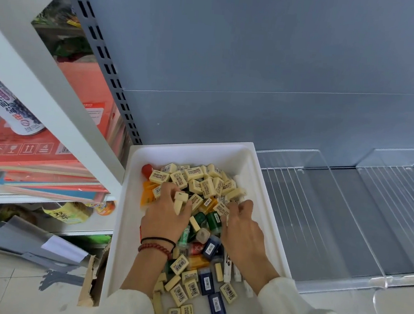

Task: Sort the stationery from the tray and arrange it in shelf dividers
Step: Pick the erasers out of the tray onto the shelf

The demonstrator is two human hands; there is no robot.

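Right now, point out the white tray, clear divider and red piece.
white tray (190, 155): head view, bare back wall.
clear divider (281, 190): head view, ribbed base.
red piece (146, 169): head view, rounded top.

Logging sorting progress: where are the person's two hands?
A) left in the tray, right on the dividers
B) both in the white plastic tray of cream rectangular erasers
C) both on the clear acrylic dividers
B: the left hand and right hand both reach into the white plastic tray, fingers curled among the cream rectangular erasers; neither touches the clear acrylic dividers.
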